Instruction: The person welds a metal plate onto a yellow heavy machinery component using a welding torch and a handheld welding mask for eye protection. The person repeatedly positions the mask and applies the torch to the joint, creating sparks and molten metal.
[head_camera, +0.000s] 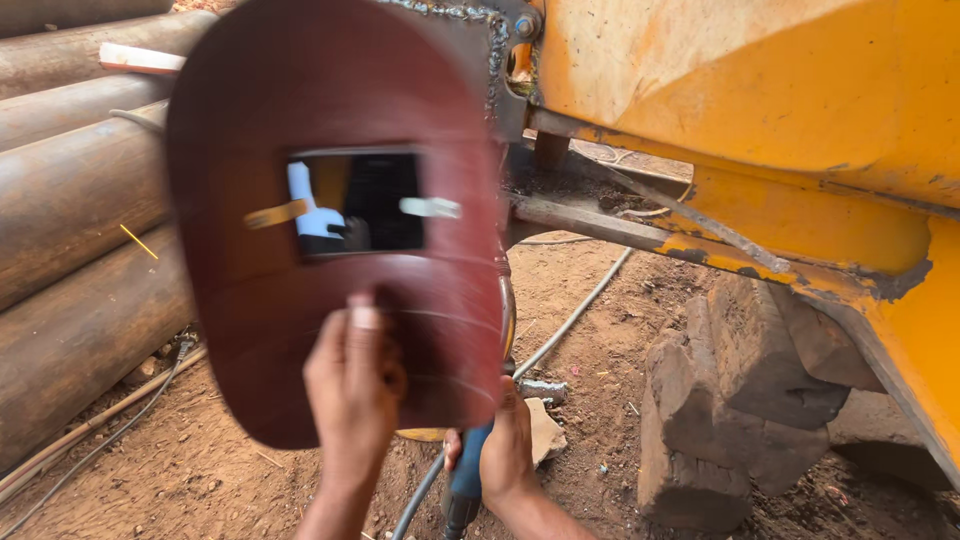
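Left hand (352, 385): fingers gripped the dark red welding shield (335, 215), held up at 12 o'clock, hiding the joint.
Right hand (505, 450): fingers wrapped around the blue electrode holder (466, 478), at 5 o'clock.
Risk: shield drifted sideways, arc flash; cable (570, 320) underfoot could've snagged.

Welding shield (340, 220) before yellow machine (780, 120)

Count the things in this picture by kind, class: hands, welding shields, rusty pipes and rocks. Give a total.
Hands: 2, left holding the shield, right gripping a blue-handled tool
Welding shield: 1
Rusty pipes: 5 in view
Rocks: 2
Total: 10
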